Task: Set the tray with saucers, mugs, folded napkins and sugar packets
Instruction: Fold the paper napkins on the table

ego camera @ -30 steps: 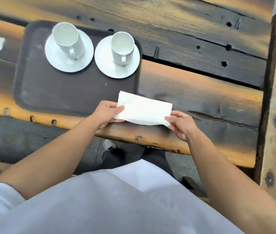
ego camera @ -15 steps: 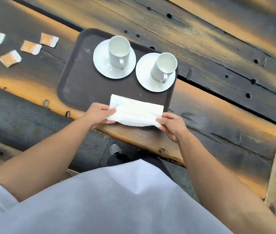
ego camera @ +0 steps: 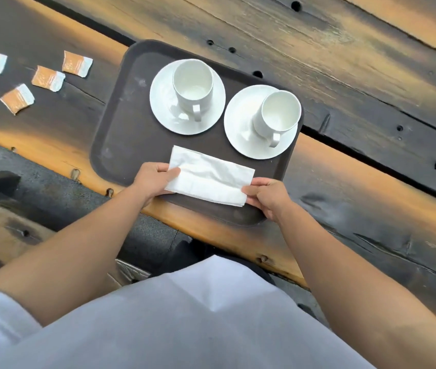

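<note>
Since a second earlier the napkin [ego camera: 210, 177] had travelled with both my hands from the bare plank beside the tray [ego camera: 113, 145] to over its near half, and the sugar packets [ego camera: 47, 77] had come into view on the left. From the head camera, the only view I had, the folded napkin sat low over the tray, in front of the two saucers [ego camera: 163, 110], each with a white mug [ego camera: 193, 85] upright on it; whether the paper was already touching the tray I could not tell. My left hand [ego camera: 153, 181] was closed in a light pinch on the napkin's left end, thumb on top and fingers under. My right hand [ego camera: 271, 197] pinched the near right corner the same way, fingers curled in. I judged the napkin to be very light, soft and limp, apt to sag or unfold if held by one edge, so the two ends were the right places to hold it, keeping the fold taut and flat. It would tear before it slipped, so little squeeze was needed. Four packets lay well apart from the tray on the dark table [ego camera: 371, 75], not yet placed, so that part of the setting remained.
</note>
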The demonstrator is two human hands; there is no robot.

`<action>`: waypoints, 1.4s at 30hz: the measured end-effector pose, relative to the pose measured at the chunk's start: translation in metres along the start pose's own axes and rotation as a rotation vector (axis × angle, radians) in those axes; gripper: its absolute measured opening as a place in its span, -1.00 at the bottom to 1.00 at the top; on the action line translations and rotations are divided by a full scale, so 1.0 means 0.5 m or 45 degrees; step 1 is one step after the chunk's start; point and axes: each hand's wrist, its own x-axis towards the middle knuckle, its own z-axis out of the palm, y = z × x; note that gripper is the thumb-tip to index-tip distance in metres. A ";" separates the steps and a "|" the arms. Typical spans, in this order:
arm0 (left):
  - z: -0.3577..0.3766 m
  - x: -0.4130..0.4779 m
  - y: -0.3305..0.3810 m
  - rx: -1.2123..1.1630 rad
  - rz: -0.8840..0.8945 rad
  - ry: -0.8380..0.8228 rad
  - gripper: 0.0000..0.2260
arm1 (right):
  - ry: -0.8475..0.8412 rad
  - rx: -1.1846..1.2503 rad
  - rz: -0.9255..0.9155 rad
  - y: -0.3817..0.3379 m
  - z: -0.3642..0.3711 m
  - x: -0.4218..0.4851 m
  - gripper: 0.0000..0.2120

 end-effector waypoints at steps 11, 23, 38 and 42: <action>-0.003 0.002 0.041 -0.142 -0.271 -0.138 -0.72 | 0.021 0.016 0.041 -0.001 -0.003 0.016 -0.82; -0.049 0.040 0.041 0.008 -0.260 -0.293 -0.77 | 0.153 0.007 -0.029 0.005 0.025 -0.027 -0.78; -0.428 0.117 0.054 0.049 -0.197 -0.380 -0.87 | 0.774 -0.703 -0.434 -0.012 0.395 -0.092 -0.84; -0.531 0.135 0.024 0.006 -0.187 -0.223 -0.87 | 0.595 -0.828 -0.550 -0.051 0.542 -0.083 -0.86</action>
